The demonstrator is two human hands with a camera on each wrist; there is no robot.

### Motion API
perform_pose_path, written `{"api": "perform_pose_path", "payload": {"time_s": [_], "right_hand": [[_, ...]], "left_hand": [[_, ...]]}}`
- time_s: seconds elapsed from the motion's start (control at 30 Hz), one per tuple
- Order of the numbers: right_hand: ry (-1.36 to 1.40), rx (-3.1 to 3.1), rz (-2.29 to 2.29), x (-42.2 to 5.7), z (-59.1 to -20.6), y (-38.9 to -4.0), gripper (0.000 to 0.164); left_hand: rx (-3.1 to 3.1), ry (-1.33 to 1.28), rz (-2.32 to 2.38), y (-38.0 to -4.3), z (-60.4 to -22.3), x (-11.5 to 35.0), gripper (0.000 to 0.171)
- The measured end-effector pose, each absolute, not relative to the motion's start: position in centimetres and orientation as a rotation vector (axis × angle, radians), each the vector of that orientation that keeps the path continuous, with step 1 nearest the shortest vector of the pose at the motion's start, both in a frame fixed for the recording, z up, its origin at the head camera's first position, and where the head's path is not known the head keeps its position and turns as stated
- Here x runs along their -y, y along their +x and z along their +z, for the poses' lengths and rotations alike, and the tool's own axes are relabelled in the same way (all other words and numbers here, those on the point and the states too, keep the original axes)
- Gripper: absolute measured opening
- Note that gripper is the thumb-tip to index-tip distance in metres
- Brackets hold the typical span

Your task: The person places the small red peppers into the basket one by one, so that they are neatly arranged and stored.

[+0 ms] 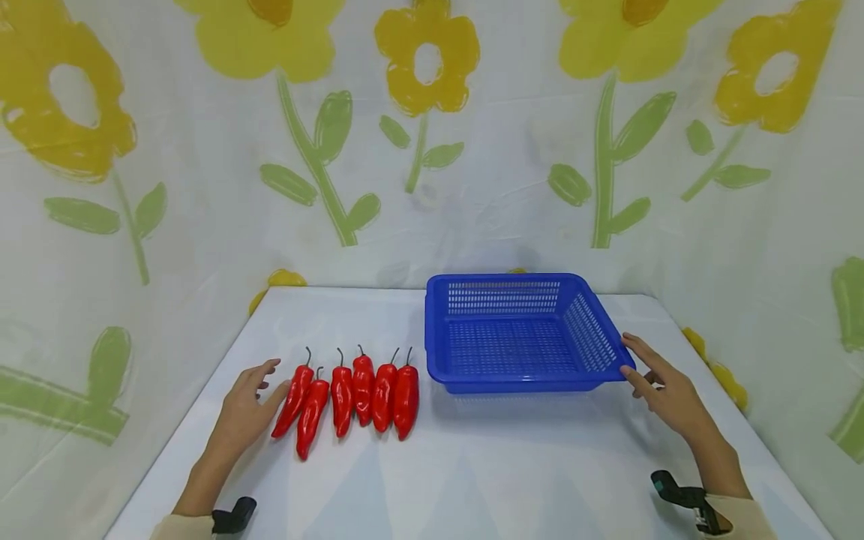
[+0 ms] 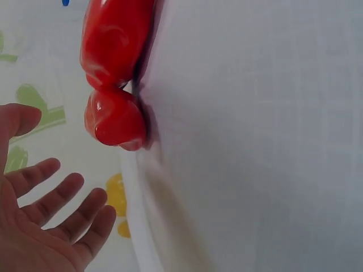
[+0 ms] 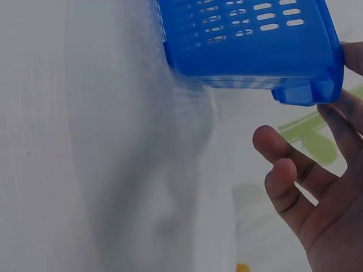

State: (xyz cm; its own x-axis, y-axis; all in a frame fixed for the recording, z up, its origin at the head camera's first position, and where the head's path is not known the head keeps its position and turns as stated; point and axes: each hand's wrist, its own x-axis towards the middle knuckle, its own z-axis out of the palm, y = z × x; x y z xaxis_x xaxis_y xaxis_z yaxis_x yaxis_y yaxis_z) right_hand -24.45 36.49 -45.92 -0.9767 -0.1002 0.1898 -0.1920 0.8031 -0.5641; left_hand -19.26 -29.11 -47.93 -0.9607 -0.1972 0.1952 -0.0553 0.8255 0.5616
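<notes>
Several red chili peppers (image 1: 363,390) with dark curved stems lie side by side on the white table, left of the middle. My left hand (image 1: 243,412) is just left of the leftmost pepper (image 1: 292,403), fingers spread and gently bent, holding nothing. In the left wrist view, its palm and fingers show apart from two glossy peppers (image 2: 116,119). A blue plastic basket (image 1: 513,382) with perforated sides stands right of the peppers, with nothing in it. At its front right corner my right hand (image 1: 671,397) pinches the rim (image 3: 336,73) between thumb and forefinger; the other fingers are loosely bent.
The white table (image 1: 472,480) meets a light cloth backdrop (image 1: 499,187) printed with yellow flowers behind it and at both sides. Dark straps with camera mounts sit on the left wrist (image 1: 235,516) and right wrist (image 1: 685,495).
</notes>
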Motion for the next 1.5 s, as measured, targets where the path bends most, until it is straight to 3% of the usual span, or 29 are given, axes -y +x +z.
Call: {"api": "perform_pose_path", "payload": {"time_s": [0.63, 1.0, 1.5], "right_hand": [[0.168, 2.674, 1.152, -36.6, -47.9, -24.7, 0.056], [0.175, 2.637, 1.208, -36.5, -48.4, -24.7, 0.055], [0.231, 2.598, 1.175, -36.5, -48.8, -24.7, 0.052]], "left_hand": [[2.865, 0.488, -1.324, -20.7, -47.2, 28.5, 0.07], [2.902, 0.533, -1.161, -21.0, -47.7, 28.5, 0.065], [2.807, 0.631, -1.261, -20.3, -46.3, 29.3, 0.074]]}}
